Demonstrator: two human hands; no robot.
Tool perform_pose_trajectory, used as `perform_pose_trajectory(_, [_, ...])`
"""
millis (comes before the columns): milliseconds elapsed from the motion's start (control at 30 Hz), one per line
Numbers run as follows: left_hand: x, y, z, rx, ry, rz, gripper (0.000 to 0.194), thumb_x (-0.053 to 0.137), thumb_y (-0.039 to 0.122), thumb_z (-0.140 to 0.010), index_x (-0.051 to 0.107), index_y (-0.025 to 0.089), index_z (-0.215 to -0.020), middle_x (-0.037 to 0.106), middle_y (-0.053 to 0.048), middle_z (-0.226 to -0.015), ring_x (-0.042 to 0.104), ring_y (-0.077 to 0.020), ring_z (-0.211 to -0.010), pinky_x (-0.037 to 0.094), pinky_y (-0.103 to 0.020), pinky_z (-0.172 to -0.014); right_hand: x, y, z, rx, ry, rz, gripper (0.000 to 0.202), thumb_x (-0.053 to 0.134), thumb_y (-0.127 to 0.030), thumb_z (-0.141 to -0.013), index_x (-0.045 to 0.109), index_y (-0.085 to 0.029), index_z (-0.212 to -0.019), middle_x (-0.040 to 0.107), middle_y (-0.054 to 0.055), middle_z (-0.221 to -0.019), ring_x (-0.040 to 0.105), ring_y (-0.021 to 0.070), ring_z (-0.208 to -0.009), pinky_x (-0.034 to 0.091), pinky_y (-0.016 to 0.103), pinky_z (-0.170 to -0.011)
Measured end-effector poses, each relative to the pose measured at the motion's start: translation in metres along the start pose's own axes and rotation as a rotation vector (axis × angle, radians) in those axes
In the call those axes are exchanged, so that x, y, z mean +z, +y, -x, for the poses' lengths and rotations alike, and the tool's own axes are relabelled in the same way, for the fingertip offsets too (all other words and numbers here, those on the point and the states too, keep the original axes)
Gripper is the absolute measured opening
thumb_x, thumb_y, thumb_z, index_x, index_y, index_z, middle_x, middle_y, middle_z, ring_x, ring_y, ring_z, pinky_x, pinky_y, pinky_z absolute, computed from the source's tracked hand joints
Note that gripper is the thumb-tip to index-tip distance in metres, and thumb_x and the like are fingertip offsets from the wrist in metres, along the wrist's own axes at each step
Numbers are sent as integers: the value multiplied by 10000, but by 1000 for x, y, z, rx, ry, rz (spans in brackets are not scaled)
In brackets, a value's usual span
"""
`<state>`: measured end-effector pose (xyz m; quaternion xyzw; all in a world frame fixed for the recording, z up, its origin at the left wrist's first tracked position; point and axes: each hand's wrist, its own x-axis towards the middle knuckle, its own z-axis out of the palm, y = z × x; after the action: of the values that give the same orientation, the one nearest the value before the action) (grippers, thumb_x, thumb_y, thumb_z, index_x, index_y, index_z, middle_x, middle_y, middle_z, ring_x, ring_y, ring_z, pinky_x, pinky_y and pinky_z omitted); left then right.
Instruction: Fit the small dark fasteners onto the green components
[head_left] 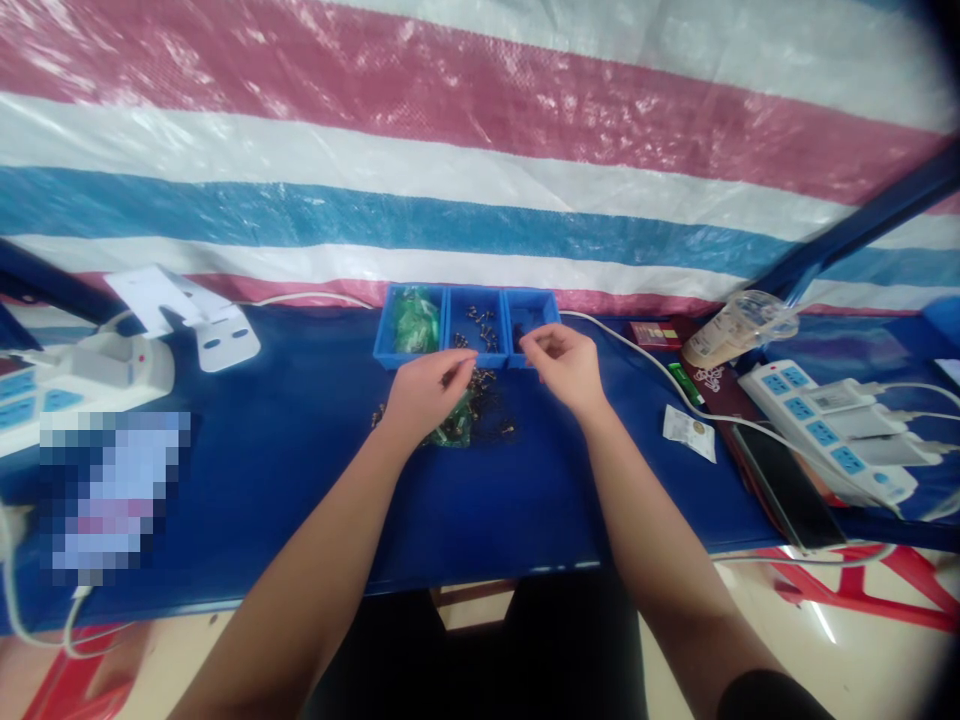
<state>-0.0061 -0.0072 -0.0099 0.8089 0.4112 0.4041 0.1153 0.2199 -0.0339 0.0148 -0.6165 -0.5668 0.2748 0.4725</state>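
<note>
Fine fingertip work seems in hand: the left hand point(435, 390) and right hand point(570, 368) each press thumb to finger, on what I cannot tell, with small parts point(486, 380) near the left fingertips, a bin point(541, 311) by the right, the next move probably calling for precision.

One left hand point(433, 392) and one right hand point(568, 368). Three blue bins point(538, 308) on one bench point(300, 470). Two green plastic bags point(416, 322). Two white power strips point(811, 430). One plastic cup point(720, 340), one white sachet point(688, 432), one dark-screened phone point(791, 485). Small metal parts point(486, 335): too many, too blurred to count.
</note>
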Motion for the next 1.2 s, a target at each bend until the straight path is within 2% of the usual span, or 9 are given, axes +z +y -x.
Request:
perform_pose_trajectory(67, [0, 1, 0, -7, 3, 5, 242, 599, 318, -974, 780, 195, -1079, 794, -50, -925, 738, -154, -807, 583, -253, -798, -6, -3, 1, -78, -262, 138, 161, 682, -336, -851, 755, -192, -859, 656, -10, -604, 563, 125, -531, 438, 271, -569])
perform_pose_trajectory(167, [-1, 3, 1, -4, 1, 20, 241, 583, 281, -981, 775, 200, -1101, 794, -47, -950, 741, -151, -836, 580, -255, -837, -12, -1, 1, -142, -464, 378, 102, 697, -218, -816, 786, -203, -863, 652, -25, -585, 555, 118, -528, 400, 275, -585])
perform_pose_trajectory(400, [-1, 2, 1, 21, -3, 24, 233, 578, 246, -975, 773, 194, -1090, 793, -51, -924, 741, -154, -830, 579, -260, -812, -3, 13, -1, -135, -514, 468, 202, 718, -221, -838, 811, -245, -1015, 734, 2, -700, 631, 155, -608, 432, 299, -640])
perform_pose_trajectory(633, [0, 1, 2, 4, -37, 37, 239, 574, 271, -974, 771, 194, -1085, 788, -53, -920, 728, -154, -797, 575, -262, -785, 5, 10, 4, -194, -550, 503, 127, 664, -162, -831, 780, -214, -829, 718, 5, -683, 589, 134, -590, 375, 274, -589])
perform_pose_trajectory(733, [-2, 1, 1, 16, -101, 68, 254, 575, 292, -970, 759, 196, -1116, 780, -54, -937, 719, -155, -796, 580, -274, -790, 2, 2, 5, -211, -534, 475, 127, 617, -124, -808, 726, -187, -813, 663, -12, -630, 538, 116, -552, 358, 263, -579])
perform_pose_trajectory(900, [-4, 3, -1, 63, -248, 104, 308, 594, 387, -970, 730, 231, -1199, 761, -53, -953, 707, -167, -820, 579, -282, -731, -3, -12, 9, -217, -428, 234, 127, 593, -231, -875, 699, -183, -926, 664, -4, -698, 565, 122, -600, 427, 254, -612])
perform_pose_trajectory(1067, [-1, 1, -1, 93, -169, 112, 230, 588, 349, -989, 753, 230, -1096, 775, -45, -1056, 727, -181, -944, 575, -320, -870, 4, -19, 15, -300, -356, 223, 214, 571, -267, -920, 735, -205, -1042, 712, 16, -772, 620, 146, -648, 497, 290, -660])
perform_pose_trajectory(1167, [-1, 1, -1, 84, -137, 86, 235, 581, 334, -991, 749, 208, -1096, 778, -54, -1067, 735, -193, -945, 574, -339, -897, 0, -40, 31, -452, -189, 227, 368, 519, -302, -973, 684, -298, -1302, 767, 25, -942, 672, 174, -708, 555, 348, -745])
perform_pose_trajectory(1200, [-1, 1, -1, 70, -142, 68, 240, 579, 333, -990, 748, 201, -1098, 780, -59, -1053, 736, -202, -945, 576, -346, -897, -5, -53, 39, -518, -124, 196, 393, 516, -302, -977, 662, -345, -1339, 770, 13, -925, 680, 184, -705, 570, 361, -749])
